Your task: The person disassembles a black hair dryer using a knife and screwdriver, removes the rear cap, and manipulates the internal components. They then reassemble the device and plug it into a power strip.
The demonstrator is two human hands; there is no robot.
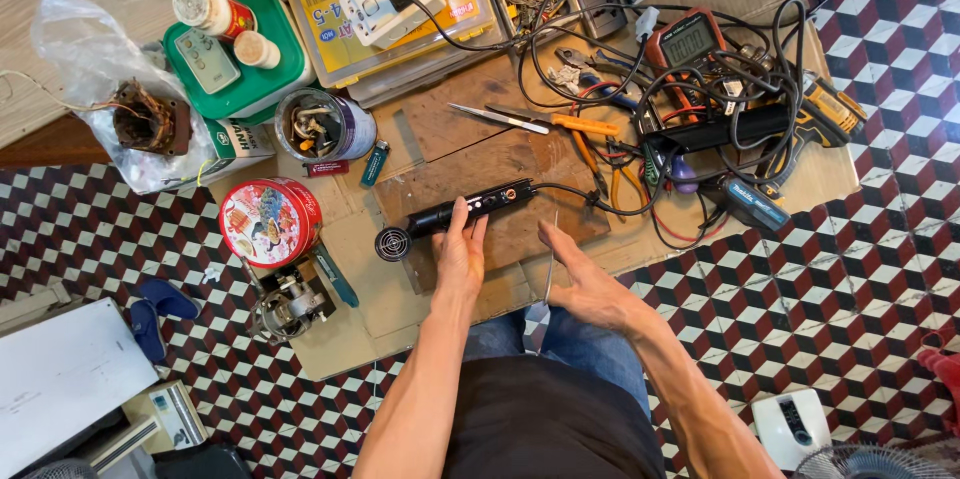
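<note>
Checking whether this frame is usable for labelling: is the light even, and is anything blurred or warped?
Head view: light is soft and even, shadows faint; left hand on the black tool is sharp; right hand is slightly soft; the wide lens bends the tiled floor at the edges.
</note>
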